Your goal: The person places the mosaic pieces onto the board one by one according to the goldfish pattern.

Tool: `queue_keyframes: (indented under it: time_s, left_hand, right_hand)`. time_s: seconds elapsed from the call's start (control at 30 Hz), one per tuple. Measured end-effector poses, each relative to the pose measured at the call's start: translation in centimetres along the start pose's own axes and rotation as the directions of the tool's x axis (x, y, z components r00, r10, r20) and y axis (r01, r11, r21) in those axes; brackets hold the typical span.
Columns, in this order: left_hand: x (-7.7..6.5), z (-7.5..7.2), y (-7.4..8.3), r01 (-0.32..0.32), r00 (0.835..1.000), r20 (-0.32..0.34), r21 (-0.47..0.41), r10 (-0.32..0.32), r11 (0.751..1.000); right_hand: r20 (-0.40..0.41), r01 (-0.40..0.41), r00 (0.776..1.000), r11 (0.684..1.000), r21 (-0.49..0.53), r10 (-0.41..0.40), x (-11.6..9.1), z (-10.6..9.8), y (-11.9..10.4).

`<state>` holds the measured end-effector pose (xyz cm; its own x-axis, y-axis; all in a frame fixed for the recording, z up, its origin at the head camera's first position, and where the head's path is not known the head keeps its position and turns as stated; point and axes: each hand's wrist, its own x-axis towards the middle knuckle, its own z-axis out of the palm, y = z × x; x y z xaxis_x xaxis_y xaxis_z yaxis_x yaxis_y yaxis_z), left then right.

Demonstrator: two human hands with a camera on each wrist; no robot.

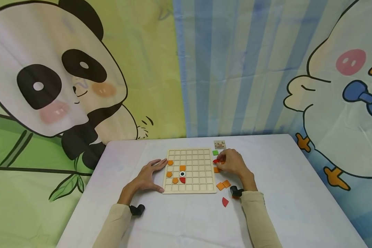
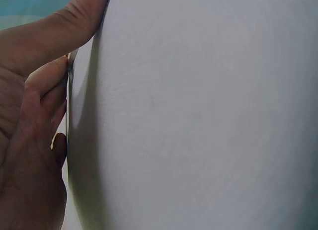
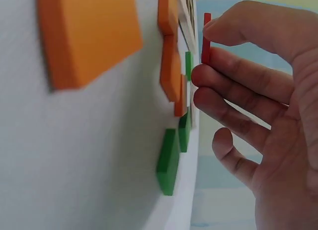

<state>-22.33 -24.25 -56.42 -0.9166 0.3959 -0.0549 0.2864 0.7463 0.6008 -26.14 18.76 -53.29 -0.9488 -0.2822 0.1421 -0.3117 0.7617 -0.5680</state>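
A pale wooden grid board (image 1: 201,179) lies on the table. My left hand (image 1: 149,175) rests along its left edge with fingers spread, the thumb by the near corner; in the left wrist view the left hand (image 2: 30,120) shows at the side. Past the board's right edge, my right hand (image 1: 234,163) pinches a thin red piece (image 3: 206,38) between thumb and fingertips, clear of the table. On the board sit an orange square (image 1: 182,168), a white disc with a black dot (image 1: 182,174), a red quarter-circle (image 1: 182,180) and orange round pieces (image 1: 175,181).
Right of the board lie orange squares (image 1: 226,183), a green square (image 1: 215,152) and a red wedge (image 1: 225,202). A small patterned card (image 1: 219,144) lies at the back. Green pieces (image 3: 169,163) show in the right wrist view. Printed curtains (image 1: 229,69) hang behind the table.
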Motion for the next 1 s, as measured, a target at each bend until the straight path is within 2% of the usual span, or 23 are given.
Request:
queue_keyframes:
  time_s: [0.27, 0.53, 0.67, 1.0]
  left_hand:
    - [-0.1, 0.2, -0.2, 0.0, 1.0, 0.003, -0.001, 0.0, 1.0]
    - [-0.2, 0.0, 0.1, -0.004, 1.0, 0.008, 0.003, 0.004, 1.0]
    - [-0.2, 0.1, 0.1, -0.001, 1.0, 0.007, -0.002, 0.001, 1.0]
    - [-0.2, 0.1, 0.2, 0.007, 1.0, -0.004, 0.009, -0.007, 1.0]
  right_hand:
    - [-0.007, 0.04, 0.999, 0.998, 0.043, -0.04, 0.6, 0.3, -1.3]
    - [-0.006, 0.115, 0.993, 0.989, 0.093, -0.115, 1.7, 1.9, -2.4]
    - [0.023, 0.14, 0.99, 0.986, 0.096, -0.142, 2.3, 3.0, -2.9]
    - [0.07, 0.13, 0.988, 0.986, 0.1, -0.137, 3.7, 4.6, -4.9]
